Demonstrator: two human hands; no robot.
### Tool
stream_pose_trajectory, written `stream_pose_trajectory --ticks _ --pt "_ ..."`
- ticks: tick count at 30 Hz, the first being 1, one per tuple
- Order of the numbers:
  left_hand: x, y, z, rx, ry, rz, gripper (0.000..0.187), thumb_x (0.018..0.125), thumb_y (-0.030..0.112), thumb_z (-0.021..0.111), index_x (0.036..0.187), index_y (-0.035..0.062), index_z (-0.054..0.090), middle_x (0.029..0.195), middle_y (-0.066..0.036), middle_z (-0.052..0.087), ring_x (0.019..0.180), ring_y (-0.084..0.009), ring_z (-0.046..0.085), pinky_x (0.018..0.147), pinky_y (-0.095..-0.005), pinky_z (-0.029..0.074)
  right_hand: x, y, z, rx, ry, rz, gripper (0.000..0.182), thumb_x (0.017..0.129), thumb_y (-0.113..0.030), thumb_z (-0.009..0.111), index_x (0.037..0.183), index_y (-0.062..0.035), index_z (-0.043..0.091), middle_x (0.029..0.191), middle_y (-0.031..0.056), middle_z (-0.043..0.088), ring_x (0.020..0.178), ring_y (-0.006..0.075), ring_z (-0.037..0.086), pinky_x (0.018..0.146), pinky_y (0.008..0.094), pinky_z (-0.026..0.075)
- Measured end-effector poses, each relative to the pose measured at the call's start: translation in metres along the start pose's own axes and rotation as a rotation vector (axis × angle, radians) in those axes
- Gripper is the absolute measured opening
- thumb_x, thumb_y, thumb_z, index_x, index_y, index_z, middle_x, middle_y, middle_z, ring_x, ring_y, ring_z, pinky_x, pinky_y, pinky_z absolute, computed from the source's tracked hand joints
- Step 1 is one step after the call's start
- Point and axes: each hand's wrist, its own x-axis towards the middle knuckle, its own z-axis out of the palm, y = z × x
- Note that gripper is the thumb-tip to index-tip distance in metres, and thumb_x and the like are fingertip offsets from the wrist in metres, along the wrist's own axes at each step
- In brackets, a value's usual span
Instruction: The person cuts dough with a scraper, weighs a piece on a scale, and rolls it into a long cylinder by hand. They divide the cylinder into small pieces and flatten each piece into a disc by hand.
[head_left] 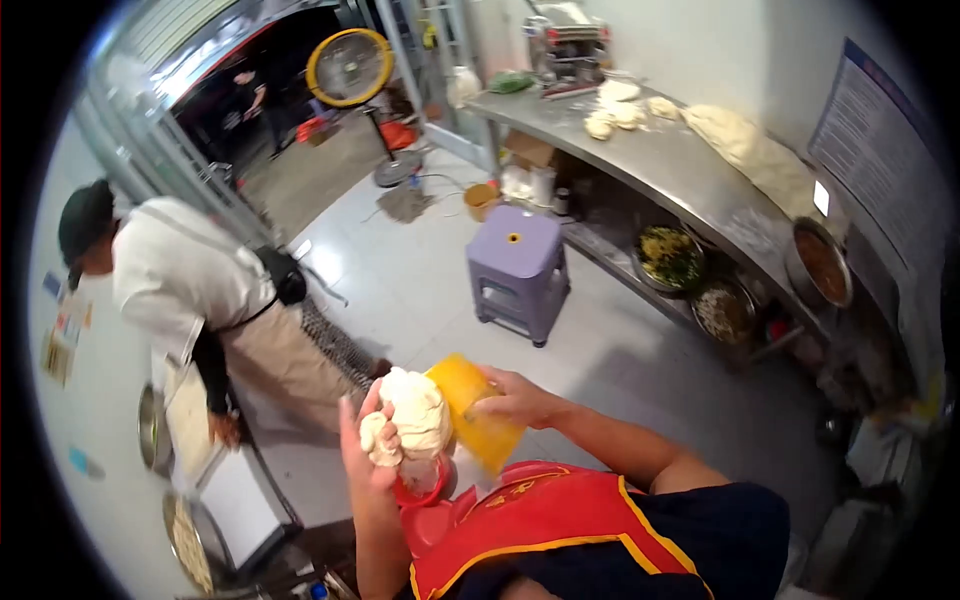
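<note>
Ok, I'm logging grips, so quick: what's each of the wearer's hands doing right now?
Left hand: holding a rounded, pale lump of dough, fingers curled into it.
Right hand: closed, holding a flat yellow rectangular sheet.

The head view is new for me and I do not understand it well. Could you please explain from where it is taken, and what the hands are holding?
There is no machine here. A camera worn on a person's head looks forward and down, so the red apron at the bottom is the wearer's own. The left hand holds pale dough; the right hand holds a flat yellow sheet close beside it. Further away, more dough pieces lie on a metal counter. A purple stool stands in the middle, and another person is at the picture's left.
</note>
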Motion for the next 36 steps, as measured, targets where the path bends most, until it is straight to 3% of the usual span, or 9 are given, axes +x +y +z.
stream_pose_trajectory --ticks 4,11,15,19,23,29,30,32,36 --pt "0.083 -0.046 0.070 0.508 0.010 -0.053 0.052 0.098 0.033 0.051 0.144 0.0126 0.038 0.092 -0.008 0.062 0.054 -0.0112 0.054 0.040 -0.0280 0.045 -0.041 -0.015 -0.053 0.035 0.296 -0.105 0.060 0.087 -0.011 0.063 0.140 -0.0039 0.038 0.126 0.0084 0.056 0.112 0.0170 0.056 0.095 0.0308 0.047" --pt "0.221 -0.114 0.192 1.444 -0.645 0.190 0.038 0.092 0.021 0.058 0.125 0.0024 0.058 0.097 -0.011 0.068 0.086 -0.0138 0.063 0.076 -0.0270 0.050 -0.070 -0.032 -0.146 0.285 0.598 -0.371 0.062 0.089 -0.009 0.059 0.145 -0.0025 0.034 0.129 0.0107 0.055 0.114 0.0198 0.057 0.096 0.0334 0.047" --pt "0.311 -0.149 0.250 1.328 -0.957 0.225 0.037 0.092 0.021 0.058 0.123 0.0008 0.059 0.099 -0.010 0.068 0.087 -0.0143 0.062 0.076 -0.0270 0.050 -0.054 -0.073 -0.205 0.330 0.747 -0.535 0.060 0.090 -0.009 0.058 0.144 -0.0028 0.035 0.130 0.0107 0.055 0.114 0.0208 0.058 0.097 0.0344 0.048" --pt "0.371 -0.155 0.306 0.894 -0.758 -0.156 0.040 0.098 0.036 0.052 0.107 -0.0010 0.065 0.089 -0.011 0.065 0.065 -0.0084 0.060 0.054 -0.0214 0.049 -0.044 -0.130 -0.267 0.260 0.902 -0.697 0.057 0.090 -0.009 0.057 0.143 -0.0026 0.037 0.130 0.0113 0.055 0.116 0.0221 0.057 0.097 0.0348 0.048" --pt "0.469 -0.169 0.319 0.567 -0.525 -0.403 0.047 0.096 0.045 0.054 0.093 -0.0010 0.064 0.087 -0.013 0.065 0.064 -0.0117 0.060 0.052 -0.0228 0.049 -0.049 -0.194 -0.328 0.170 1.088 -0.798 0.055 0.089 -0.003 0.054 0.141 0.0003 0.037 0.129 0.0137 0.055 0.115 0.0248 0.057 0.098 0.0373 0.048" --pt "0.596 -0.235 0.296 0.094 -0.043 -0.765 0.047 0.092 0.047 0.059 0.099 0.0003 0.059 0.093 -0.013 0.068 0.075 -0.0227 0.066 0.066 -0.0377 0.057 -0.066 -0.263 -0.470 -0.091 1.526 -0.776 0.048 0.087 -0.003 0.056 0.133 -0.0003 0.043 0.113 0.0107 0.059 0.103 0.0210 0.060 0.087 0.0333 0.050" --pt "0.619 -0.246 0.274 -0.013 -0.236 -0.866 0.045 0.088 0.044 0.065 0.101 0.0011 0.062 0.099 -0.014 0.067 0.094 -0.0280 0.067 0.084 -0.0500 0.054 -0.069 -0.273 -0.508 -0.181 1.556 -0.758 0.044 0.087 -0.004 0.058 0.129 -0.0008 0.046 0.109 0.0096 0.059 0.100 0.0206 0.060 0.084 0.0327 0.050" --pt "0.657 -0.276 0.262 -0.316 -0.379 -0.985 0.037 0.087 0.035 0.067 0.106 0.0039 0.061 0.099 -0.013 0.067 0.099 -0.0314 0.066 0.088 -0.0571 0.049 -0.056 -0.315 -0.545 -0.252 1.634 -0.528 0.033 0.085 -0.005 0.061 0.116 -0.0022 0.052 0.106 0.0113 0.059 0.095 0.0246 0.062 0.073 0.0413 0.057" --pt "0.714 -0.330 0.258 -0.282 -0.414 -0.588 0.034 0.093 0.040 0.061 0.090 0.0058 0.063 0.081 -0.011 0.067 0.066 -0.0210 0.065 0.057 -0.0327 0.056 -0.091 -0.309 -0.756 -0.482 1.452 -0.328 0.043 0.090 -0.015 0.059 0.130 -0.0005 0.050 0.124 0.0214 0.056 0.101 0.0332 0.062 0.082 0.0463 0.056"
